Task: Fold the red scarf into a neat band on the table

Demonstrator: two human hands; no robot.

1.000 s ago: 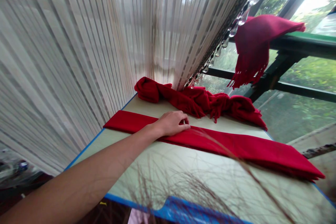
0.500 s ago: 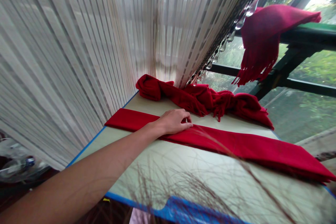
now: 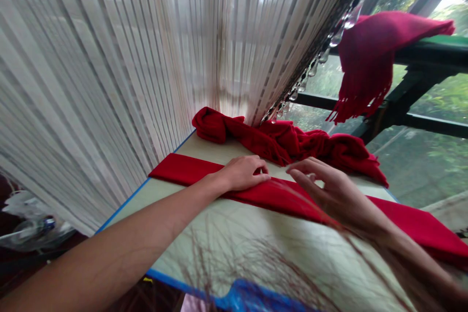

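Observation:
A long folded red scarf (image 3: 204, 169) lies in a flat strip across the pale board with blue edges (image 3: 248, 224). My left hand (image 3: 245, 173) sits on the middle of this strip, its fingers curled and the thumb close to the fingertips, closed on the cloth near its far edge. My right hand (image 3: 325, 183) is over the same strip, to the right of the left one. Its fingers reach forward with a gap to the thumb, and nothing is between them. The right forearm covers part of the scarf.
Crumpled red scarves (image 3: 278, 139) lie along the board's far edge. Another fringed red scarf (image 3: 369, 63) hangs over a dark window bar (image 3: 435, 53) at the upper right. A pleated striped curtain (image 3: 146, 58) borders the left and back. Clear plastic bags (image 3: 36, 226) lie low at left.
My right hand has come in from the right and is now over the folded scarf. My left hand keeps its place on the cloth; the view has shifted slightly.

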